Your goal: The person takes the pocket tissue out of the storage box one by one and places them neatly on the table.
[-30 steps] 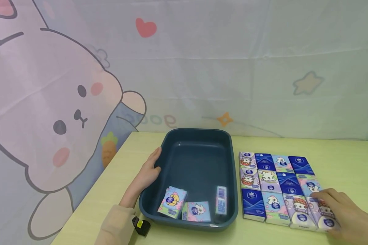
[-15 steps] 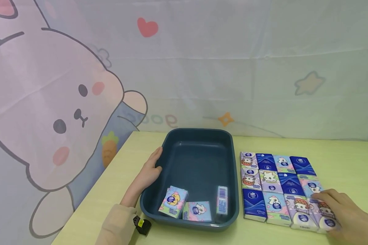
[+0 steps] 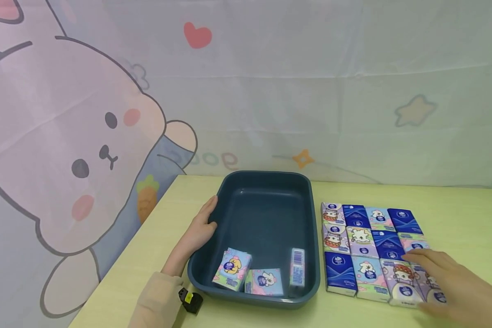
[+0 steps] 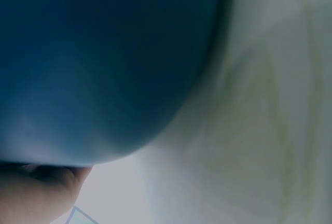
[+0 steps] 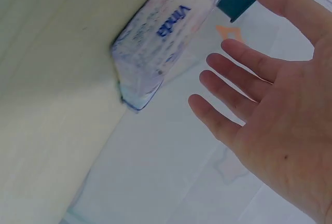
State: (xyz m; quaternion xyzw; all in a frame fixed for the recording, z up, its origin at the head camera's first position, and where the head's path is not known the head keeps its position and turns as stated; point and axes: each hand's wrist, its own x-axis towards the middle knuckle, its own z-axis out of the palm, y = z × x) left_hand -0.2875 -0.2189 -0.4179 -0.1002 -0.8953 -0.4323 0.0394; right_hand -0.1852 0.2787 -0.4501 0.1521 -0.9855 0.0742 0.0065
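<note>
My left hand [image 3: 198, 230] holds the left rim of a dark teal plastic basin [image 3: 266, 218], thumb over the edge and fingers along the outside. In the left wrist view, part of that hand [image 4: 41, 193] shows against the basin's outer wall [image 4: 104, 79]. My right hand [image 3: 455, 282] hovers over the near right corner of a block of pocket tissue packs, partly covering the corner pack [image 3: 436, 296]. The right wrist view has the right hand [image 5: 270, 105] with fingers spread, apart from a pack [image 5: 161, 32] marked Vinda.
Several tissue packs lie flat in rows right of the basin, some blue [image 3: 340, 273], others pastel [image 3: 371, 278]. Inside the basin's near end are a yellow-character pack [image 3: 233, 269], a pale blue pack [image 3: 265, 282] and one on edge [image 3: 297, 269]. A printed curtain [image 3: 270, 91] hangs behind the table.
My right hand has lifted off the near right corner pack and shifted slightly left, its fingers now over the packs beside it. My left hand and the basin stay in place.
</note>
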